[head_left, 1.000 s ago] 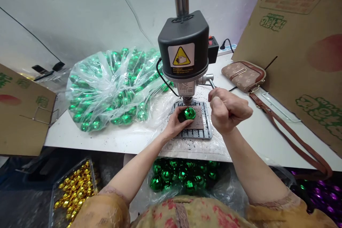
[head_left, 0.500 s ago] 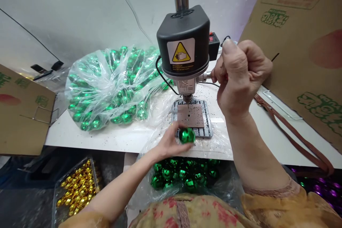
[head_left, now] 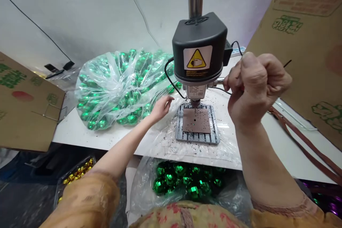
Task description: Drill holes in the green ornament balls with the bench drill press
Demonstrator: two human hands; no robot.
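Note:
A small bench drill press with a yellow warning label stands before me, its bit above a brown square pad that has a small hole. My right hand is closed around the feed handle at the drill's right side; most of the handle is hidden in the fist. To the left of the drill, my left hand reaches over clear plastic with its fingers stretched out, and no ball shows in it. Beside it lies a large clear bag of shiny green faceted balls. More green balls lie in plastic at my lap.
Dark shavings litter the metal drill base and white table. Cardboard boxes flank both sides. A brown strap lies at right. Gold balls fill a clear bin at lower left; purple balls are at lower right.
My left hand has moved from the front of the drill base up and left to beside the large bag, and the green ball is gone from it. My right hand keeps its grip.

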